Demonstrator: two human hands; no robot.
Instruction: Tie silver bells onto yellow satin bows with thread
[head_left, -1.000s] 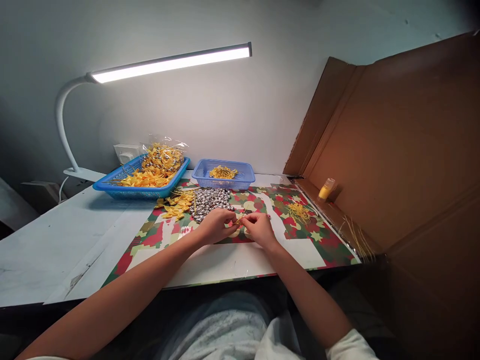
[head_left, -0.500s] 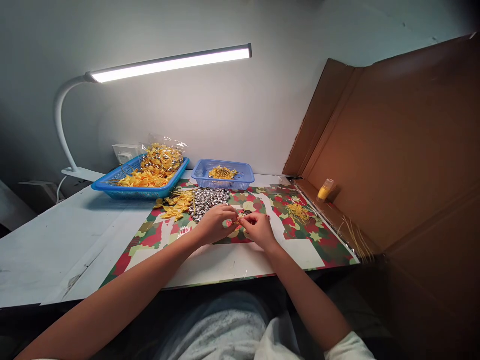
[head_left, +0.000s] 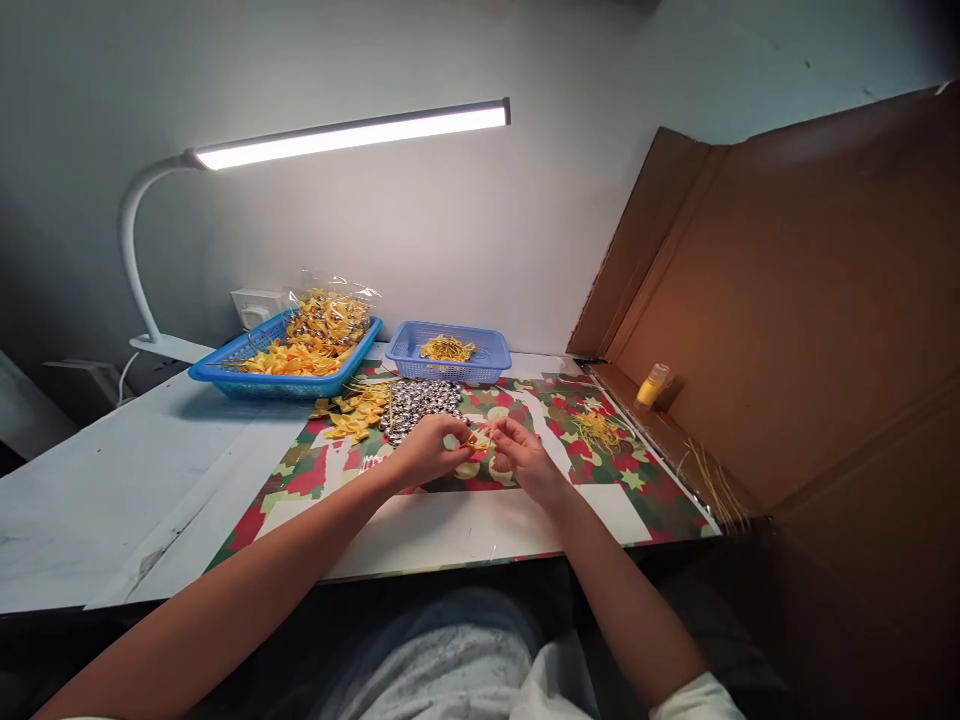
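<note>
1. Your left hand (head_left: pixel 431 452) pinched a small yellow piece (head_left: pixel 480 443) between thumb and fingers, so the piece lay right at those fingertips, over the patterned sheet (head_left: pixel 292 485).
2. Your right hand (head_left: pixel 526 458) was narrow, its fingertips drawn together at the piece's right end; whether they gripped it, I could not tell.
3. The piece sat between your two hands, its details too small to make out.
4. Silver beads (head_left: pixel 420 400) lay just beyond your left hand, with yellow bows (head_left: pixel 354 412) beside them on the left.
5. Gold ties (head_left: pixel 598 432) lay apart, to the right of your right hand.
</note>
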